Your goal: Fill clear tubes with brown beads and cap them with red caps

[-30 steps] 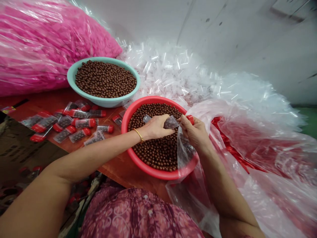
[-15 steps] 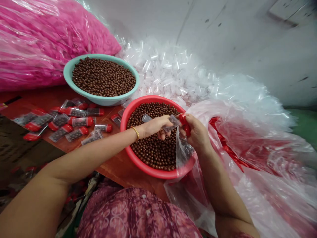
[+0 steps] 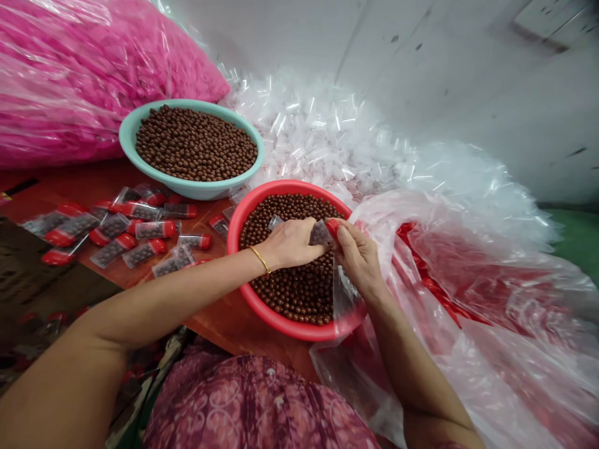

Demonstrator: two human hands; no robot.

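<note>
Over a red basin (image 3: 239,224) full of brown balls (image 3: 294,293), my two hands meet at one clear tube (image 3: 320,233) with dark balls inside. My left hand (image 3: 292,242), a gold bangle at its wrist, is closed around the tube's body. My right hand (image 3: 358,249) pinches a red cap (image 3: 333,226) against the tube's right end; whether it is fully seated I cannot tell. Another clear tube end (image 3: 275,221) shows just beyond my left hand. Part of a clear plastic bag (image 3: 344,293) hangs over the basin's right side, below my right hand.
A turquoise bowl (image 3: 128,140) of brown balls stands at the back left. Filled, red-capped tubes (image 3: 154,230) lie on the orange-red tabletop (image 3: 224,318). A bag of pink pieces (image 3: 107,75) sits behind, clear tubes (image 3: 318,125) are heaped by the wall, and plastic sheeting (image 3: 505,293) spreads right.
My right hand has moved left, bringing a red cap onto the tube's end. The red pieces between its fingers were apart from the tube before. My left hand has turned palm down.
</note>
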